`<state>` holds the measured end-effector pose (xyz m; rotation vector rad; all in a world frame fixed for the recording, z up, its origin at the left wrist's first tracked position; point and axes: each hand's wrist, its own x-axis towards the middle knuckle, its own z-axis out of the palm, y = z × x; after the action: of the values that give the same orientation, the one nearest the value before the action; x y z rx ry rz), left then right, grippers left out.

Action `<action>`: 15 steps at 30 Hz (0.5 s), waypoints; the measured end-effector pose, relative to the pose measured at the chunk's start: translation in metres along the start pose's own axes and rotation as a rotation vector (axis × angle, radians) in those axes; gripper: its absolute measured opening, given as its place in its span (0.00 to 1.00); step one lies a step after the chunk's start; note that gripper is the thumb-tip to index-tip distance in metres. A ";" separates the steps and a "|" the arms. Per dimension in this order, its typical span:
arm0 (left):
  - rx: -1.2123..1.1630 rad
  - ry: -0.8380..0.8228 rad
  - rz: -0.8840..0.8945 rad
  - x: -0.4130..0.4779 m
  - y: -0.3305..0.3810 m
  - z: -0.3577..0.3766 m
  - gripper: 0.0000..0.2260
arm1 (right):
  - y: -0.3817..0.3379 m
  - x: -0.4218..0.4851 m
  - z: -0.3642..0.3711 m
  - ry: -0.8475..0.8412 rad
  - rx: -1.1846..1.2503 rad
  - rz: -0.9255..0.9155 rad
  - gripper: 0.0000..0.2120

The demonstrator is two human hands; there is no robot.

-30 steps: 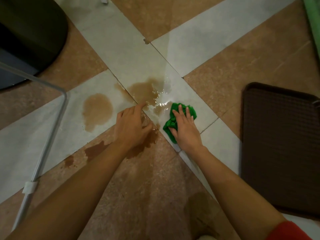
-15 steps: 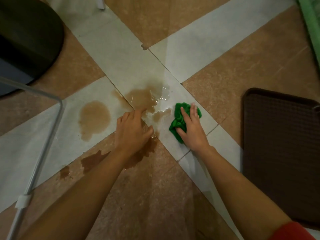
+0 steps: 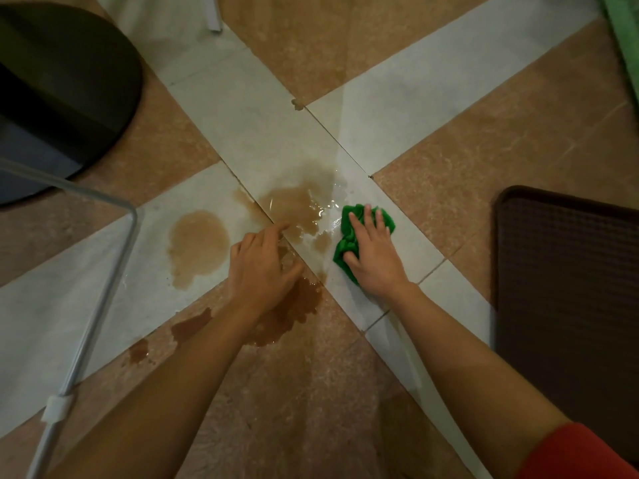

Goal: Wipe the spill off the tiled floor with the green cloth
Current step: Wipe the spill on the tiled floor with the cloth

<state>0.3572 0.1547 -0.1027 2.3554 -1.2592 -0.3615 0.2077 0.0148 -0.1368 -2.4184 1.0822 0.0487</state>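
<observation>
A brown liquid spill [image 3: 294, 205] lies in several patches on the tiled floor [image 3: 415, 112], with a second pool [image 3: 197, 247] to the left and darker patches near my left wrist. My right hand [image 3: 373, 254] presses flat on the crumpled green cloth [image 3: 349, 233] at the right edge of the spill. My left hand [image 3: 262, 267] rests on the floor over the wet patch, its fingers loosely apart and the index finger stretched toward the middle pool. It holds nothing.
A dark brown mat [image 3: 570, 278] lies on the right. A grey metal frame leg [image 3: 103, 288] crosses the left side. A dark round object [image 3: 62, 84] stands at the upper left. A green strip [image 3: 622, 32] shows at the top right corner.
My right hand has slid the green cloth slightly right and away from me along the pale tile. My left hand has stayed in about the same spot.
</observation>
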 end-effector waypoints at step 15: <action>-0.017 -0.001 -0.006 0.003 0.010 -0.002 0.26 | -0.008 -0.009 0.013 -0.079 0.079 -0.143 0.33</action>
<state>0.3527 0.1481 -0.0963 2.3452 -1.2452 -0.3735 0.2092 0.0312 -0.1427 -2.3950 0.8580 0.0523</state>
